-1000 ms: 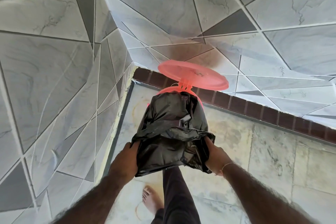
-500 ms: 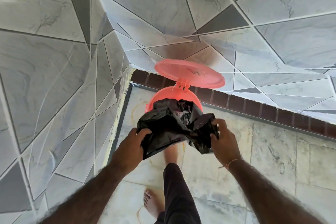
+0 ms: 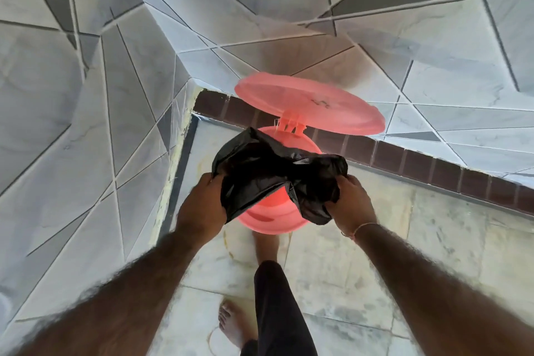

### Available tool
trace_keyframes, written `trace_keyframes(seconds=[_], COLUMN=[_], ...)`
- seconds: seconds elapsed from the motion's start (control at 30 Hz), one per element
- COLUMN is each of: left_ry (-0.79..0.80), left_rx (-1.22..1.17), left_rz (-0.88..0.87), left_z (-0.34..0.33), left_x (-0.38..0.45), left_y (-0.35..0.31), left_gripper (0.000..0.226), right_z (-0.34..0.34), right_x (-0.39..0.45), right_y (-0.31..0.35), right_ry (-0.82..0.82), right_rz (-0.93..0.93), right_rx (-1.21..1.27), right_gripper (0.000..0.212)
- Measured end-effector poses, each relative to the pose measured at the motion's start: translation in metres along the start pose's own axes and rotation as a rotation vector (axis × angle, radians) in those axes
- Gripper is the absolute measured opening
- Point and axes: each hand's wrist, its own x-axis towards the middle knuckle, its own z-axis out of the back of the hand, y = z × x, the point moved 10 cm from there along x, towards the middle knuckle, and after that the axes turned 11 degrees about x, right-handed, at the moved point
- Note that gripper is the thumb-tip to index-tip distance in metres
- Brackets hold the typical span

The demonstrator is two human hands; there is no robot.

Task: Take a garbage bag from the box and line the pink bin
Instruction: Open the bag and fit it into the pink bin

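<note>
A pink bin [image 3: 268,221] stands on the floor in a tiled corner, its round lid [image 3: 309,107] swung up and open behind it. A crumpled black garbage bag [image 3: 271,170] hangs over the bin's mouth and hides most of the opening. My left hand [image 3: 203,202] grips the bag's left edge. My right hand [image 3: 351,201] grips the bag's right edge. Both hands sit just above the bin's front rim. No box is in view.
Grey patterned tile walls [image 3: 86,124] close in on the left and behind the bin, with a dark brown skirting strip [image 3: 433,167]. One foot [image 3: 267,243] rests at the bin's base. The other bare foot [image 3: 231,324] and a dark trouser leg [image 3: 277,309] are below.
The bag has been lowered from a tall hanging shape to a bunched mass over the bin's mouth. Both hands moved forward and down to the rim, and the view came closer.
</note>
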Motion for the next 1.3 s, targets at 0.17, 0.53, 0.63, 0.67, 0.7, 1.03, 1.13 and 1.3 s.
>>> trace_keyframes(seconds=[0.17, 0.53, 0.63, 0.67, 0.7, 1.03, 1.13, 1.3], left_ry=[0.227, 0.022, -0.051, -0.058, -0.062, 0.013, 0.0, 0.009], left_rx=[0.284, -0.027, -0.077, -0.073, -0.061, -0.173, -0.168, -0.218], left_rz=[-0.006, 0.204, 0.212, 0.203, 0.182, 0.138, 0.194, 0.145], left_z=[-0.068, -0.092, -0.082, -0.08, -0.079, -0.05, -0.027, -0.019], left_x=[-0.022, 0.017, 0.042, 0.049, 0.057, 0.103, 0.114, 0.132], left_y=[0.021, 0.065, 0.061, 0.059, 0.056, 0.06, 0.053, 0.044], left_gripper=[0.08, 0.066, 0.069, 0.071, 0.073, 0.08, 0.09, 0.093], right_z=[-0.046, -0.038, -0.026, -0.024, -0.023, -0.016, 0.0, -0.008], right_x=[-0.013, 0.037, 0.054, 0.059, 0.065, 0.103, 0.115, 0.119], right_y=[-0.059, -0.096, -0.086, -0.082, -0.08, -0.061, -0.043, -0.036], right_ry=[0.179, -0.04, -0.136, -0.151, -0.153, -0.069, -0.154, -0.033], right_rz=[-0.103, -0.166, -0.14, -0.143, -0.143, -0.091, -0.026, 0.014], right_rx=[-0.123, -0.112, -0.086, -0.082, -0.09, -0.089, 0.009, -0.14], right_gripper=[0.069, 0.081, 0.082, 0.082, 0.08, 0.089, 0.089, 0.094])
